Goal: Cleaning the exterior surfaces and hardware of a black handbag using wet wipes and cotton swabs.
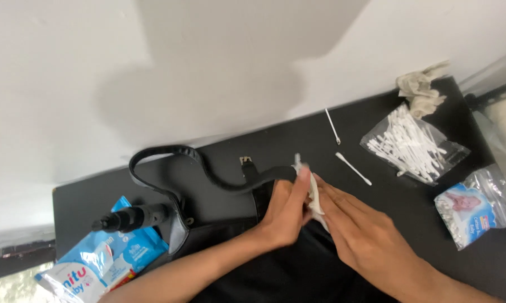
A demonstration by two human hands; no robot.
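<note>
Pinching white wipe (pixel 315 197) between both hands over black leather bag (pixel 264 247) at table centre. Left hand (pixel 283 216) closed on wipe, thumb up along its edge; right hand (pixel 356 227) flat, fingers extended, pressing wipe from 3 o'clock side, seemingly to keep it taut. Bag strap (pixel 174 163) loops toward 10 o'clock. Black spray bottle (pixel 130 217) lies on blue wipes pack (pixel 104 264) at 8 o'clock. Clear bag of cotton swabs (pixel 412 143) open at 2 o'clock; second swab pack (pixel 477 207) at 3 o'clock; two loose swabs (pixel 352 168) between.
</note>
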